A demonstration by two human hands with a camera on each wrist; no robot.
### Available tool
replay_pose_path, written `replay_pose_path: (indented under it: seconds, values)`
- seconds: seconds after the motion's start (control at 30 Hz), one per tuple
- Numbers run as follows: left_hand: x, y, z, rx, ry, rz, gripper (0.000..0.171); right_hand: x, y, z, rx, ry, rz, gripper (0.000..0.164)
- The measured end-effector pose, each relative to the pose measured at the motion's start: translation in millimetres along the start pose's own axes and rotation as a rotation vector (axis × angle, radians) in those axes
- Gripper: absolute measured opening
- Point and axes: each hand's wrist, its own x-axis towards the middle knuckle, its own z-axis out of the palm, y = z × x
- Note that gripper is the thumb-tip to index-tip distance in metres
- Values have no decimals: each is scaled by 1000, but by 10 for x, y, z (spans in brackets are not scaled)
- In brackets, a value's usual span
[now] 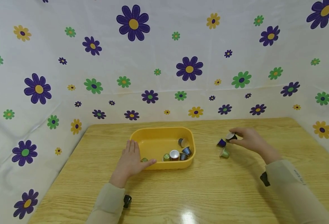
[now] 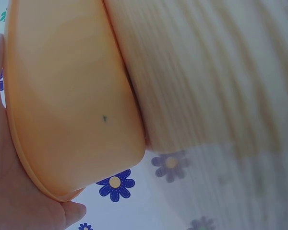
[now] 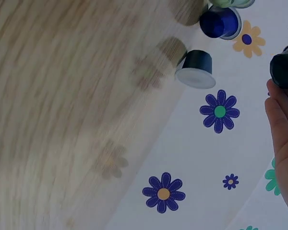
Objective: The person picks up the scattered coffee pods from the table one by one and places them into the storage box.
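My left hand (image 1: pixel 130 161) rests at the left front corner of a yellow tray (image 1: pixel 161 165), its fingers straight along the left rim and its thumb over the front rim. In the left wrist view, that hand touches the rim of the tray (image 2: pixel 72 96). My right hand (image 1: pixel 250 141) pinches a dark coffee capsule (image 3: pixel 282 69) between thumb and fingers. Near it on the table lie a blue capsule (image 1: pixel 221 143), a light green capsule (image 1: pixel 224 153) and, in the right wrist view, a black capsule with a pale lid (image 3: pixel 197 69).
Inside the tray lie several coffee capsules, among them a silver-lidded one (image 1: pixel 174 154), a green one (image 1: pixel 166 157) and a blue one (image 1: pixel 187 151), mostly at the right. The wooden table (image 1: pixel 198 189) ends at a white flowered cloth (image 1: pixel 159 49) behind and on both sides.
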Motion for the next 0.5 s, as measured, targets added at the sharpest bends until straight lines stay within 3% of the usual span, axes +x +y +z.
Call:
replay_pose_path:
  seconds: [0.5]
  values:
    - [7,3,-1,7,5,1,112,60,-183,113,262,172,72,41]
